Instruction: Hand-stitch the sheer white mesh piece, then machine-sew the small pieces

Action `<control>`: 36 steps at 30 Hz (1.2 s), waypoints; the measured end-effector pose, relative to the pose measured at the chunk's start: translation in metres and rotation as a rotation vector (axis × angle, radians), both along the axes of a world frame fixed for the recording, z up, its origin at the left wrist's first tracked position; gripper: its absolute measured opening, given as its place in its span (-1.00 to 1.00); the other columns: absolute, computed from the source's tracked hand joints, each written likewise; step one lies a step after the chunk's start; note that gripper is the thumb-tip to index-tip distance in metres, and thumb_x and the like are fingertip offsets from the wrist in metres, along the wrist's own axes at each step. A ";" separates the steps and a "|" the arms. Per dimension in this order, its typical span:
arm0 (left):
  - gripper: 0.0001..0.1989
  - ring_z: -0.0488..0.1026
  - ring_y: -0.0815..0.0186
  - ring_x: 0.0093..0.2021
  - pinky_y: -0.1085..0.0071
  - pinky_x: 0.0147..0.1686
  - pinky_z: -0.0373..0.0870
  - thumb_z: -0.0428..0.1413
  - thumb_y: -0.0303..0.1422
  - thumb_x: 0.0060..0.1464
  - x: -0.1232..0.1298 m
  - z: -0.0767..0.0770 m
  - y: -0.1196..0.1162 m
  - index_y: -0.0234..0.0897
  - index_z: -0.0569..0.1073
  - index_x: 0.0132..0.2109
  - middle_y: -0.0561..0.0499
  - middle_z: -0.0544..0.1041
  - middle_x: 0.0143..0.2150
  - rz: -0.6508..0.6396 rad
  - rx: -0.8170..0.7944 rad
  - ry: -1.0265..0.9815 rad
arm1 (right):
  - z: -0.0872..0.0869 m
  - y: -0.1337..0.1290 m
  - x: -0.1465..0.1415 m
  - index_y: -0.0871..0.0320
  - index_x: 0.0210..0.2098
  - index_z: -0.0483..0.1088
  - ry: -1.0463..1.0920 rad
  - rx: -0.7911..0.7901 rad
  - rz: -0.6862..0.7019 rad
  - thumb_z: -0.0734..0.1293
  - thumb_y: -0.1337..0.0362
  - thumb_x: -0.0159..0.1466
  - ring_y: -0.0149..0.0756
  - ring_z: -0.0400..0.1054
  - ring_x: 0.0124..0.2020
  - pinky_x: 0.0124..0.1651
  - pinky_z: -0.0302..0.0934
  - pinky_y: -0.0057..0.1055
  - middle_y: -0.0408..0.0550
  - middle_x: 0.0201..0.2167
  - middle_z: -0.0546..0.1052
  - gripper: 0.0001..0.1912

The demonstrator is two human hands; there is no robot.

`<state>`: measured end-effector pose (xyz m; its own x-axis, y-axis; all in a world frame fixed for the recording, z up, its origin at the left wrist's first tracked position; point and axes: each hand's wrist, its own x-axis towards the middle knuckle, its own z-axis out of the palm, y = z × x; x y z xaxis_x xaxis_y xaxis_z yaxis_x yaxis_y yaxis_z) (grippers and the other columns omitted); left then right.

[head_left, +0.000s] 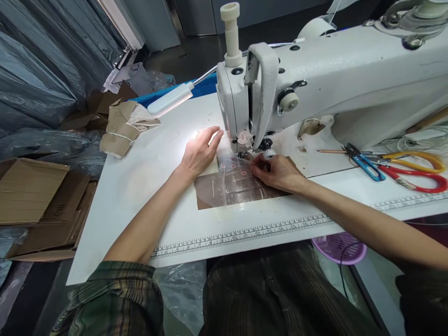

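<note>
A clear plastic sheet (241, 184) with small red marks lies over a brown panel (208, 192) at the front of a white sewing machine (231, 100). Its far edge reaches beneath the presser foot area. My right hand (276, 171) pinches the sheet's edge just right of the needle. To the left of the needle, my left hand (201, 151) hovers at or just above the table, its fingers stretched towards the machine head. I see nothing in its fingers. The needle itself is mostly hidden.
Scissors with red handles (416, 177), yellow-handled scissors (420, 158) and blue thread snips (366, 163) lie at the right. A lit lamp (171, 99) hangs over the white table (140, 196). A tied cloth bundle (121, 128) sits at the left edge, cardboard boxes (31, 191) beyond it.
</note>
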<state>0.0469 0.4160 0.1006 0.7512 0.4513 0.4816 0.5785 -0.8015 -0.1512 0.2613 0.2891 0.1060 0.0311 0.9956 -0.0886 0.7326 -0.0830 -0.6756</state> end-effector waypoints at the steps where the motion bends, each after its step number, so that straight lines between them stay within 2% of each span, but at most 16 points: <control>1: -0.71 0.41 0.23 -0.29 0.24 -0.35 0.25 -0.17 -0.53 0.31 0.000 0.002 -0.010 -0.30 0.43 -0.06 -0.20 0.53 -0.16 0.006 0.031 -0.019 | -0.001 -0.001 0.000 0.13 -0.31 0.51 0.011 0.001 -0.002 0.29 0.07 0.26 -0.38 0.24 -0.55 -0.46 0.05 -0.40 -0.17 -0.58 0.42 -0.72; 4: -0.77 0.41 0.23 -0.29 0.27 -0.37 0.29 -0.09 -0.39 0.34 0.001 0.005 -0.049 -0.34 0.46 -0.12 -0.17 0.55 -0.17 -0.067 -0.046 0.015 | -0.003 -0.003 -0.001 0.15 -0.32 0.51 0.055 0.028 0.010 0.33 0.05 0.23 -0.39 0.26 -0.54 -0.46 0.08 -0.40 -0.16 -0.56 0.45 -0.72; 6: -0.70 0.44 0.16 -0.15 0.22 -0.23 0.36 -0.02 -0.23 0.32 0.001 0.003 -0.069 -0.35 0.46 -0.01 -0.20 0.53 -0.02 -0.129 -0.164 0.095 | -0.006 -0.006 -0.002 0.15 -0.31 0.51 0.090 0.085 0.023 0.35 0.06 0.22 -0.38 0.29 -0.52 -0.44 0.12 -0.39 -0.15 -0.54 0.47 -0.73; 8: -0.57 0.41 0.07 0.01 0.12 -0.07 0.36 0.00 -0.11 0.29 -0.002 0.000 -0.077 -0.33 0.41 0.12 -0.22 0.45 0.16 -0.147 -0.244 0.144 | -0.010 -0.010 -0.004 0.15 -0.29 0.52 0.103 0.172 0.021 0.34 0.08 0.23 -0.36 0.33 -0.49 -0.41 0.17 -0.37 -0.12 -0.51 0.50 -0.74; 10: -0.56 0.40 0.05 0.05 0.07 -0.04 0.34 0.00 -0.10 0.29 -0.005 -0.003 -0.076 -0.28 0.39 0.16 -0.22 0.42 0.21 -0.131 -0.266 0.114 | -0.014 -0.013 -0.005 0.15 -0.27 0.53 0.099 0.262 0.029 0.33 0.11 0.25 -0.32 0.37 -0.44 -0.37 0.22 -0.35 -0.08 -0.44 0.55 -0.75; 14: -0.76 0.46 0.12 -0.12 0.14 -0.19 0.36 0.05 -0.26 0.28 -0.007 -0.004 -0.074 -0.29 0.45 -0.02 -0.19 0.55 -0.01 -0.103 -0.134 -0.110 | -0.021 -0.017 -0.010 0.15 -0.21 0.54 0.016 0.384 0.107 0.28 0.15 0.31 -0.29 0.40 -0.39 -0.30 0.27 -0.31 -0.01 -0.31 0.58 -0.74; 17: -0.80 0.48 0.11 -0.06 0.17 -0.18 0.40 0.06 -0.38 0.26 -0.001 -0.006 -0.080 -0.35 0.42 -0.01 -0.24 0.55 -0.01 -0.191 -0.051 -0.166 | -0.020 -0.019 -0.016 0.16 -0.12 0.54 -0.163 0.431 0.190 0.23 0.22 0.34 -0.22 0.41 -0.34 -0.30 0.25 -0.29 0.07 -0.21 0.57 -0.71; 19: -0.78 0.49 0.12 -0.07 0.17 -0.18 0.42 0.04 -0.41 0.27 0.002 -0.010 -0.084 -0.38 0.40 0.02 -0.24 0.56 -0.03 -0.243 -0.087 -0.126 | -0.017 -0.019 -0.016 0.17 -0.08 0.53 -0.266 0.431 0.304 0.21 0.28 0.34 -0.16 0.42 -0.26 -0.29 0.23 -0.29 0.12 -0.15 0.56 -0.70; 21: -0.79 0.51 0.16 -0.16 0.20 -0.22 0.43 0.02 -0.39 0.29 0.003 -0.014 -0.084 -0.39 0.42 0.00 -0.19 0.59 -0.11 -0.250 -0.180 -0.090 | -0.011 -0.015 -0.011 0.18 -0.07 0.52 -0.277 0.401 0.421 0.22 0.31 0.32 -0.15 0.42 -0.21 -0.27 0.22 -0.31 0.14 -0.13 0.55 -0.70; 23: -0.82 0.51 0.22 -0.20 0.24 -0.23 0.42 0.02 -0.37 0.30 0.000 -0.017 -0.082 -0.33 0.46 -0.06 -0.12 0.61 -0.14 -0.258 -0.282 -0.086 | -0.004 -0.010 -0.002 0.19 -0.06 0.51 -0.202 0.344 0.471 0.24 0.29 0.30 -0.20 0.42 -0.25 -0.27 0.21 -0.36 0.10 -0.17 0.57 -0.71; 25: -0.85 0.52 0.25 -0.16 0.25 -0.19 0.40 0.04 -0.36 0.30 -0.005 -0.017 -0.079 -0.27 0.50 -0.13 -0.06 0.61 -0.10 -0.274 -0.333 -0.110 | 0.002 -0.003 0.008 0.20 -0.08 0.52 -0.129 0.263 0.461 0.24 0.27 0.30 -0.29 0.38 -0.37 -0.34 0.15 -0.40 0.00 -0.31 0.58 -0.71; 27: -0.87 0.53 0.27 -0.16 0.24 -0.18 0.38 0.07 -0.36 0.28 -0.008 -0.017 -0.077 -0.23 0.52 -0.19 -0.03 0.62 -0.07 -0.288 -0.333 -0.136 | 0.004 0.003 0.015 0.19 -0.07 0.52 -0.112 0.188 0.440 0.22 0.26 0.33 -0.36 0.31 -0.48 -0.40 0.07 -0.43 -0.09 -0.45 0.54 -0.70; 29: -0.89 0.53 0.29 -0.19 0.23 -0.17 0.36 0.10 -0.37 0.26 -0.009 -0.015 -0.077 -0.23 0.53 -0.20 -0.02 0.62 -0.08 -0.299 -0.313 -0.153 | 0.001 0.007 0.018 0.15 0.01 0.51 -0.135 0.177 0.454 0.20 0.23 0.35 -0.39 0.26 -0.52 -0.42 0.02 -0.44 -0.12 -0.49 0.51 -0.66; 34: -0.92 0.53 0.29 -0.23 0.21 -0.16 0.35 0.14 -0.39 0.23 -0.006 -0.012 -0.079 -0.19 0.54 -0.17 -0.02 0.61 -0.16 -0.259 -0.211 -0.182 | -0.015 0.008 0.016 0.04 0.12 0.47 -0.285 0.383 0.522 0.19 0.22 0.37 -0.31 0.32 -0.36 -0.41 -0.02 -0.42 0.01 -0.16 0.55 -0.61; 36: -0.93 0.52 0.28 -0.25 0.20 -0.18 0.34 0.14 -0.39 0.22 -0.004 -0.011 -0.080 -0.18 0.54 -0.19 -0.03 0.61 -0.19 -0.234 -0.187 -0.173 | -0.020 0.007 0.015 0.03 0.13 0.46 -0.331 0.412 0.530 0.19 0.24 0.36 -0.28 0.33 -0.34 -0.43 -0.05 -0.41 0.03 -0.12 0.53 -0.60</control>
<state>0.0430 0.3360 0.0898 0.7594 0.3687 0.5360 0.3800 -0.9201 0.0946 0.2762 0.2960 0.0864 -0.5019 0.8351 0.2250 0.7744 0.5498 -0.3132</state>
